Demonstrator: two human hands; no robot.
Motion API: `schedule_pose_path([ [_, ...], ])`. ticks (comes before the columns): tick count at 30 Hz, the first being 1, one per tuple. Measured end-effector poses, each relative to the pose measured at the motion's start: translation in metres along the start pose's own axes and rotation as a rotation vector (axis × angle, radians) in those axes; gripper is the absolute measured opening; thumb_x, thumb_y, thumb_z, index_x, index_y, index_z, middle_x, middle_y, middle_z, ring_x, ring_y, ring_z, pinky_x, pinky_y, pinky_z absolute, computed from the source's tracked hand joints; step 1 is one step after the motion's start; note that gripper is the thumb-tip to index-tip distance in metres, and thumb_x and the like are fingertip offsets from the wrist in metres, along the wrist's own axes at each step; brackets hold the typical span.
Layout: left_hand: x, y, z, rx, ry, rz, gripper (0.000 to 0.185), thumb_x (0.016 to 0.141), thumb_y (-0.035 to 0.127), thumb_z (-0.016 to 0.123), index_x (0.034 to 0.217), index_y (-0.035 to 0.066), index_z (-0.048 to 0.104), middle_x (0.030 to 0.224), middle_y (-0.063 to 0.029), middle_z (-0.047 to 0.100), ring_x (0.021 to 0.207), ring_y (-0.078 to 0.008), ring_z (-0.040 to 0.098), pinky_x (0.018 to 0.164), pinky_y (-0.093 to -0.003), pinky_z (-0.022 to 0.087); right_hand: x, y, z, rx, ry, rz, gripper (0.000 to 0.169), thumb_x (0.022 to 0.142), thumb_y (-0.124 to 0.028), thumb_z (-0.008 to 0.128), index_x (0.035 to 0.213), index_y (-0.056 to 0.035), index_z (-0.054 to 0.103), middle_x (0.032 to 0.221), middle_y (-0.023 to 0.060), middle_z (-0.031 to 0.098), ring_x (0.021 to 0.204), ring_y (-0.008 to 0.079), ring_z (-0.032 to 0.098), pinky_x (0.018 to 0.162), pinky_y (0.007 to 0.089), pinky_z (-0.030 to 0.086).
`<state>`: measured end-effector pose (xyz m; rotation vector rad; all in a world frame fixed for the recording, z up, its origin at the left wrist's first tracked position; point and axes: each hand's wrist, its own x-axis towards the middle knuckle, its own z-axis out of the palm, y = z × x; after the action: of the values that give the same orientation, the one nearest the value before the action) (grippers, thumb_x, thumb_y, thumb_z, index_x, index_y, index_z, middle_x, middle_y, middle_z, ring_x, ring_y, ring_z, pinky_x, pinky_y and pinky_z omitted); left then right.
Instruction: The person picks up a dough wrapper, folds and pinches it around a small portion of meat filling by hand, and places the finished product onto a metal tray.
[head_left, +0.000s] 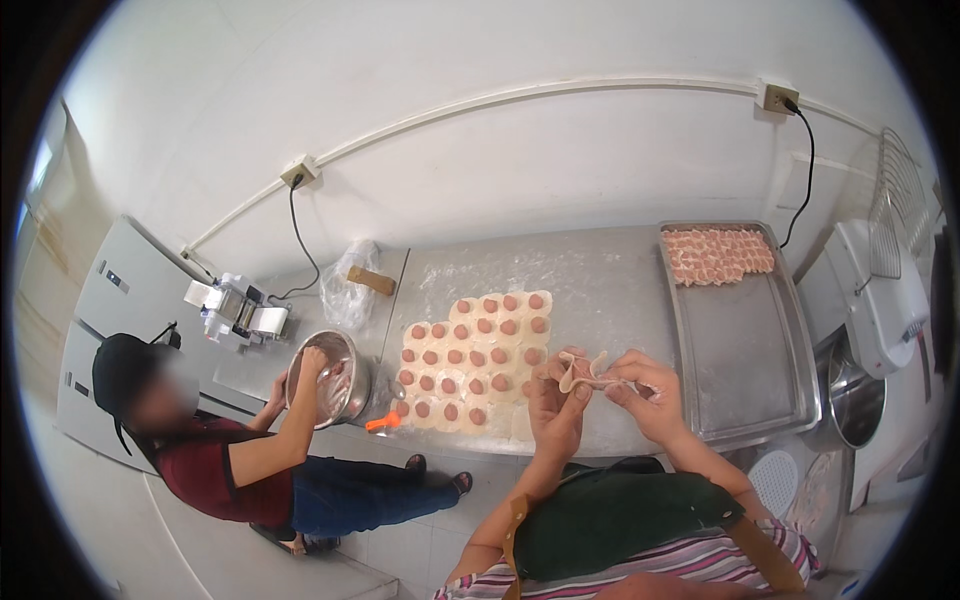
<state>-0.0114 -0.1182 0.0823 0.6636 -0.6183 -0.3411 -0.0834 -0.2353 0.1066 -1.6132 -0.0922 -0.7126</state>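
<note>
Between my two hands is a round dough wrapper (583, 373) with its edge gathered into folds around pinkish filling. My left hand (556, 405) grips the wrapper's left side, and my right hand (646, 390) pinches its right side. Both are just above the front of a steel table (600, 300). To their left lie rows of flat round wrappers (442, 343), most topped with a ball of pink meat filling (499, 382). At the right, a metal tray (739, 360) holds closely packed filled dumplings (716, 255) at its far end.
A co-worker (217, 457) at the left reaches into a steel bowl (360, 375). An orange-handled scoop (384, 421) lies by the wrappers. Farther back are a plastic bag (349, 289), a wooden block (370, 280) and a small dough-sheeting machine (241, 309). A mixer (870, 300) stands right of the tray.
</note>
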Motion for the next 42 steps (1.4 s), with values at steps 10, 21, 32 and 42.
schedule_pose_path([
  [10,-0.003,0.005,0.0,-0.039,0.079,-0.012,0.025,0.083,0.006,0.061,0.101,0.009,0.045,0.125,-0.0128,0.04,0.106,-0.0181,0.049,0.087,-0.0296,0.044,0.012,-0.006,-0.001,0.155,-0.115,-0.016,0.022,0.072,0.002,0.072,0.09,-0.0027,0.061,0.092,0.0028,0.054,0.082,0.0106,0.055,0.066,0.0235,0.044],
  [21,-0.001,0.01,-0.014,-0.164,-0.105,-0.142,0.034,0.078,0.009,0.065,0.109,0.004,0.052,0.11,-0.0095,0.048,0.102,-0.0191,0.05,0.085,-0.0313,0.043,0.013,-0.005,-0.002,0.047,-0.163,-0.015,0.023,0.064,-0.003,0.079,0.08,-0.0034,0.063,0.078,0.0033,0.057,0.065,0.0096,0.052,0.059,0.0223,0.042],
  [32,0.004,0.021,-0.006,-0.433,-0.085,-0.304,0.035,0.08,0.012,0.064,0.111,0.001,0.052,0.114,-0.013,0.052,0.101,-0.0221,0.054,0.082,-0.0325,0.048,0.01,-0.007,0.001,-0.086,-0.174,-0.086,0.036,0.06,-0.009,0.083,0.086,-0.005,0.059,0.081,0.0031,0.056,0.064,0.0098,0.05,0.056,0.0219,0.041],
  [42,-0.005,0.013,-0.023,-0.52,0.097,-0.519,0.038,0.083,0.02,0.06,0.115,0.002,0.051,0.116,-0.012,0.055,0.113,-0.0208,0.05,0.095,-0.0356,0.043,0.038,-0.003,0.035,0.009,-0.232,0.027,0.038,0.058,-0.01,0.079,0.087,-0.008,0.053,0.102,0.0075,0.05,0.087,0.015,0.048,0.08,0.0282,0.039],
])
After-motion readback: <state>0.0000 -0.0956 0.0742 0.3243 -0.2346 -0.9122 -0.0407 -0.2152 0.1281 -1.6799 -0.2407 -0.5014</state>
